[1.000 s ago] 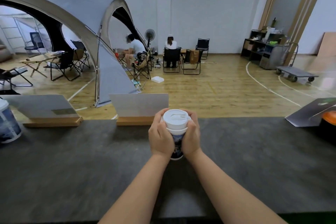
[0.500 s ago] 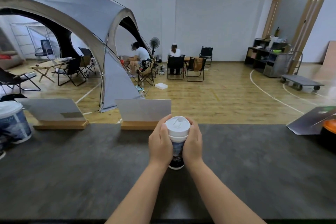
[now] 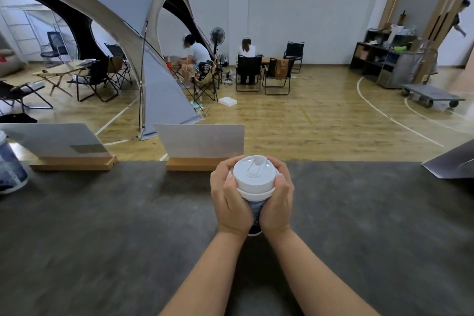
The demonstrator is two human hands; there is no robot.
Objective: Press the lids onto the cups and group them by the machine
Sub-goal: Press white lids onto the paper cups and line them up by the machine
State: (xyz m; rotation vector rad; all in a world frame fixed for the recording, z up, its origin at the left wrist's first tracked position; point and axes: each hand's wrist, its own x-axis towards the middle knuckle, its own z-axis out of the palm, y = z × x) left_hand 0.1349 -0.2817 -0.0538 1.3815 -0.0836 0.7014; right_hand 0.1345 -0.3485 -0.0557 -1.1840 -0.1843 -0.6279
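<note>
A paper cup (image 3: 255, 209) with a dark blue print stands upright on the dark counter (image 3: 102, 238), straight in front of me. A white plastic lid (image 3: 254, 177) with a sip flap sits on its rim. My left hand (image 3: 229, 202) wraps the cup's left side and my right hand (image 3: 278, 202) wraps its right side, with thumbs and fingertips against the lid's edge. A second cup (image 3: 10, 167) with the same print and a white lid stands at the far left edge, partly cut off. The machine is not in view.
Two grey sign boards on wooden bases (image 3: 74, 146) (image 3: 200, 145) stand along the counter's far edge. A grey sheet (image 3: 454, 161) lies at the right edge. Beyond the counter are a wooden floor, a tent, folding chairs and seated people.
The view has tilted and shifted, so the orange object at the right has left the frame. Both hands stay around the cup, with fingers higher around the lid's edge.
</note>
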